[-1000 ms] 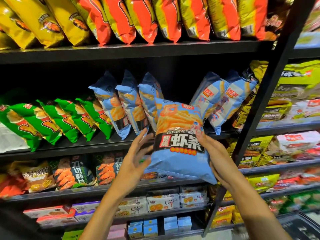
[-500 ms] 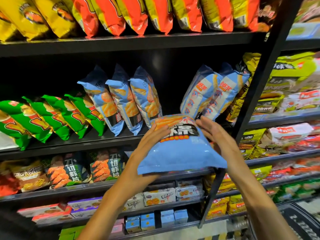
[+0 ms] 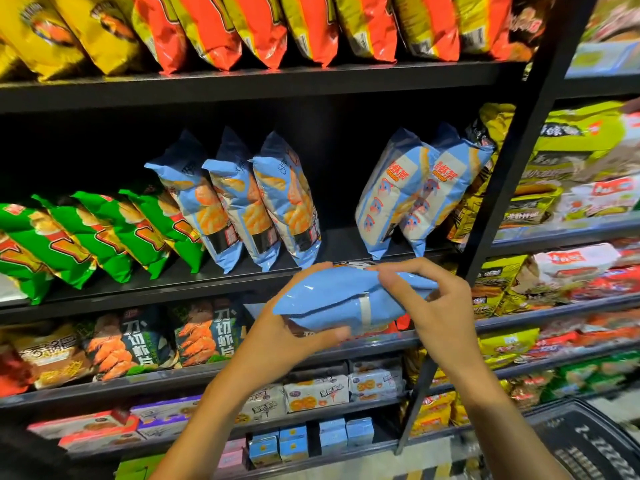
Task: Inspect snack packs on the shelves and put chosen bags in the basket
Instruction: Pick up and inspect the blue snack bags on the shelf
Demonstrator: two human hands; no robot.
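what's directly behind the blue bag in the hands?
Behind the blue bag held by the left hand and right hand: the black shelf edge and dark prawn-snack bags on the shelf below. Whatever is straight behind the bag is covered.

The blue bag (image 3: 332, 299) was glossy plastic film, smooth and catching the light along its creases, with a pale seam strip across its back. The bags (image 3: 242, 32) on the top shelf were shiny film too, bright with glare. The shelves (image 3: 263, 81) and upright (image 3: 519, 168) looked like matt black painted metal. The small boxes (image 3: 317, 393) lower down looked like printed card. The basket (image 3: 588, 441) was dark plastic mesh
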